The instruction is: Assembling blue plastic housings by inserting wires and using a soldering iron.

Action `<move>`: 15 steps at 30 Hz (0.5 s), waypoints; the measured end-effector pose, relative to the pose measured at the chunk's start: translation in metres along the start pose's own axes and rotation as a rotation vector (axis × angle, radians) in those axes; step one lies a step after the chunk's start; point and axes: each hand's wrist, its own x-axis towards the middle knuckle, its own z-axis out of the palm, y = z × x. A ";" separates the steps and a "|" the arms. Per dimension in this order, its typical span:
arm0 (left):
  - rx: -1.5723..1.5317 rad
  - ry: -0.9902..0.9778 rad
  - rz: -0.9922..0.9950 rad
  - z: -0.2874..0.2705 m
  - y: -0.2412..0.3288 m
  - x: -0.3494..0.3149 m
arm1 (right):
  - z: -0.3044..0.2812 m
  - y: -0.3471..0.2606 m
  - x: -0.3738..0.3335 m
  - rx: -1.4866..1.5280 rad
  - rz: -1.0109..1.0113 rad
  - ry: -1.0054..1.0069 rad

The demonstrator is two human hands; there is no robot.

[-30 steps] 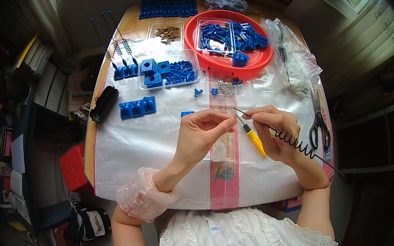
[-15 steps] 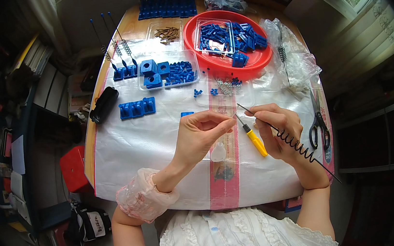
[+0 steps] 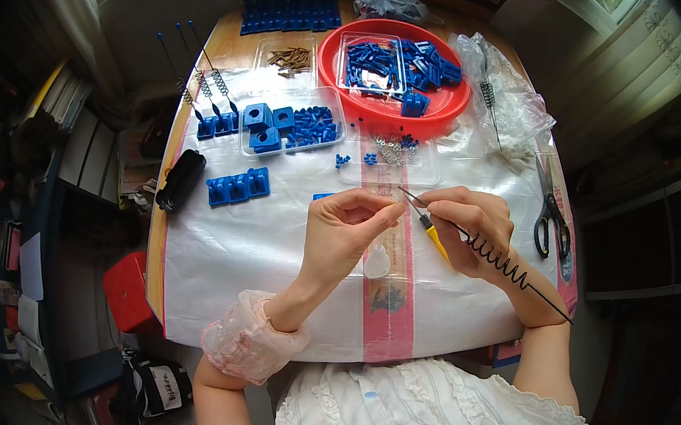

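**Two hands meet at mid-bench**

One red bowl point(image 3: 363, 113) of blue parts, one pair of scissors point(image 3: 549, 218) at the right edge, three rods standing in blue bases point(image 3: 213, 126). Left hand point(image 3: 343, 233): fingers pinched nearly closed, whatever they nip is too small to tell. Right hand point(image 3: 468, 227): fingers curled tight around a spring rod point(image 3: 493, 258) and a yellow tool point(image 3: 436, 239). White sheet point(image 3: 227, 250) bare to the left.

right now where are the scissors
In the head view the black-handled scissors lie on the white sheet at the table's right edge, just right of the right hand.
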 end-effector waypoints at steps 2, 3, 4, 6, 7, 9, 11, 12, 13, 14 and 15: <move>-0.002 0.002 0.006 -0.001 -0.001 0.000 | 0.000 0.002 -0.001 -0.015 0.013 0.006; 0.000 0.002 0.005 -0.001 -0.001 0.000 | -0.001 0.002 0.000 -0.020 0.016 0.008; 0.002 0.002 0.005 -0.001 -0.001 0.000 | -0.001 0.002 0.000 -0.025 0.019 0.011; 0.005 0.002 0.001 -0.002 -0.001 0.000 | -0.003 0.002 0.001 -0.036 0.026 0.012; 0.005 0.001 -0.002 -0.001 -0.001 0.000 | -0.004 0.001 0.001 -0.042 0.029 0.011; 0.010 -0.001 -0.005 -0.001 -0.001 0.000 | -0.006 0.001 0.002 -0.045 0.036 0.019; 0.016 -0.004 -0.005 0.000 0.000 0.001 | -0.008 0.001 0.002 -0.042 0.043 0.038; 0.014 -0.003 -0.004 -0.001 0.000 0.001 | -0.007 0.002 0.003 -0.046 0.024 0.065; 0.011 -0.002 -0.004 -0.001 -0.001 0.001 | -0.007 0.004 0.004 -0.050 0.005 0.091; 0.009 -0.002 -0.003 -0.002 -0.001 0.001 | -0.006 0.005 0.005 -0.054 -0.014 0.117; 0.023 -0.007 -0.018 -0.003 -0.002 0.001 | -0.007 0.005 0.006 -0.058 -0.016 0.118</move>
